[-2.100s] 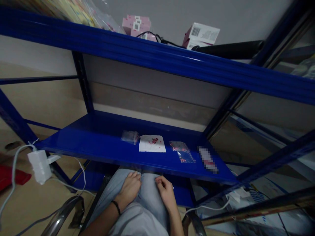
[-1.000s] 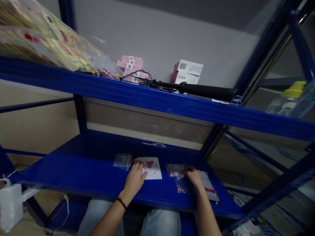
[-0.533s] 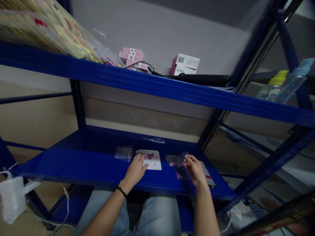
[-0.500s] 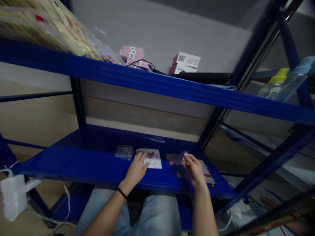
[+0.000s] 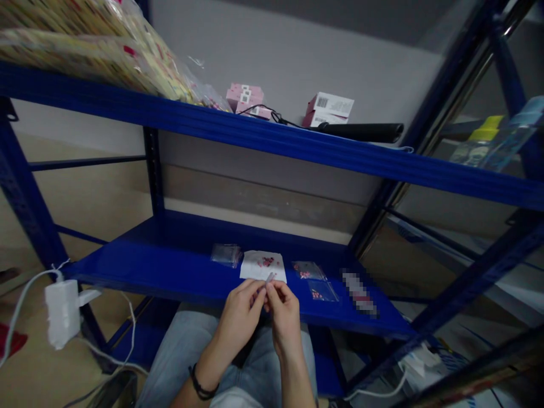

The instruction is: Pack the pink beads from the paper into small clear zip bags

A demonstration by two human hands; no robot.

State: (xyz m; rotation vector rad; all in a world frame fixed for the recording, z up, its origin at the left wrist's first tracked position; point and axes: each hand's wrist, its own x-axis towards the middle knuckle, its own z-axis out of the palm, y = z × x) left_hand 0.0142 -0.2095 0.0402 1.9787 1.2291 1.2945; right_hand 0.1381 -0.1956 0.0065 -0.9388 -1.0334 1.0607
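Note:
My left hand (image 5: 244, 309) and my right hand (image 5: 283, 311) meet in front of the blue shelf's front edge, fingertips pinched together. Between them a small clear plastic bag (image 5: 270, 277) pokes up, mostly hidden by the fingers; its contents do not show. Just beyond lies a white sheet of paper (image 5: 250, 266) with a small heap of red and pink bead-like pieces (image 5: 267, 261). Two clear zip bags (image 5: 312, 269) (image 5: 327, 290) with similar pieces lie flat to the right. A stack of clear bags (image 5: 225, 254) sits left of the paper.
A blurred-out flat item (image 5: 359, 292) lies at the right end of the lower blue shelf (image 5: 170, 266). Overhead, the upper shelf (image 5: 238, 136) carries pink boxes (image 5: 246, 96), white-and-pink boxes (image 5: 329, 107), a black tube (image 5: 369, 131) and bulky bagged packets (image 5: 106, 51). A white plug adapter (image 5: 63, 311) hangs at left.
My right hand has left the filled bags at the right and come to the middle. My left hand has come off the paper toward me, and both hands now pinch a small bag.

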